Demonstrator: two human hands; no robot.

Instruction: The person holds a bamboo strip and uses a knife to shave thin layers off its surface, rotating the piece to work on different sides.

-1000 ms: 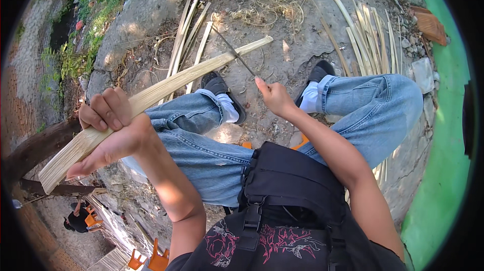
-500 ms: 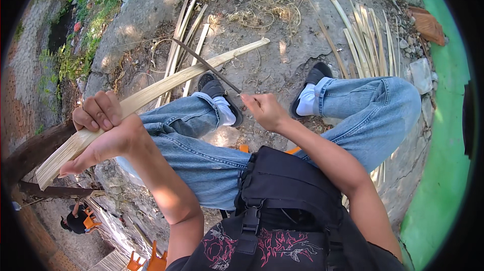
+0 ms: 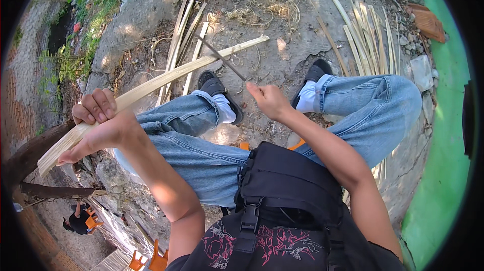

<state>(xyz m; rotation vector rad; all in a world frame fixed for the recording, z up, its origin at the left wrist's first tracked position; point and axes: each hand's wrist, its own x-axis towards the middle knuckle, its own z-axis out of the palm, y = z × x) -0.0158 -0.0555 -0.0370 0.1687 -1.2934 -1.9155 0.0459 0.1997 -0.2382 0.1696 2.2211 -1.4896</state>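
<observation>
Around 9 o'clock, the left hand (image 3: 108,127) is closed on a long, flat, pale-yellow strip of split wood or cane (image 3: 166,78), its fingers folded over the top and its thumb lying along the near side. The strip slants across the view, its broad end at 8 to 9 o'clock and its narrow tip just past 12. Close to the centre, toward 1 o'clock, the right hand (image 3: 268,100) is shut around the near end of a slim dark metal blade (image 3: 234,69); the handle is hidden in the fist. The blade points to 11 o'clock and crosses over the strip; whether its edge touches the wood I cannot tell.

On the grey, rough ground (image 3: 297,24), pale loose strips (image 3: 174,49) lie at 11 o'clock, and another bundle of pale slats (image 3: 365,39) fans out at 2 o'clock. Curly light-coloured shavings (image 3: 267,11) lie near 12. The black shirt (image 3: 312,243) at 6 o'clock bears a jagged pink and white graphic resembling stylised lettering, partly covered by the straps of a black fabric bag (image 3: 292,175). At 8 o'clock, a co-worker in dark clothing (image 3: 78,220) is beside an orange chair (image 3: 92,220).
</observation>
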